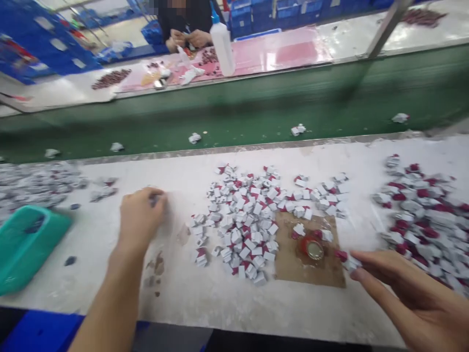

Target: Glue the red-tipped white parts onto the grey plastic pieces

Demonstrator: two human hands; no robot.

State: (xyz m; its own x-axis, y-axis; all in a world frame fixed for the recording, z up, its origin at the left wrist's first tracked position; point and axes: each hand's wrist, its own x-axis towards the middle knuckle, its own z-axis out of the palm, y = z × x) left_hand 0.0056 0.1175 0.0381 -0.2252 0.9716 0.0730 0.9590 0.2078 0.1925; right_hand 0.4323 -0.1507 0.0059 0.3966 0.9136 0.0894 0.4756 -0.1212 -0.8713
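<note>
My right hand (406, 288) pinches a small pale grey block with a magenta end (352, 263) between thumb and fingertips, just off the right edge of a brown cardboard square (289, 266). On that square sits a small round red-rimmed tin (313, 249), with a few grey and magenta pieces behind it. My left hand (141, 212) is closed above the white tabletop, left of a heap of similar blocks (245, 220). A small dark grey piece (154, 199) shows between its thumb and fingers; its kind is too blurred to tell.
A teal plastic tray (47, 234) stands at the left, near a grey heap (40, 183). More grey and magenta pieces (428, 210) lie at the right. Beyond runs a green belt (242, 115) carrying small clusters. Across it, a person's hands (188, 39) work near a white bottle (223, 49).
</note>
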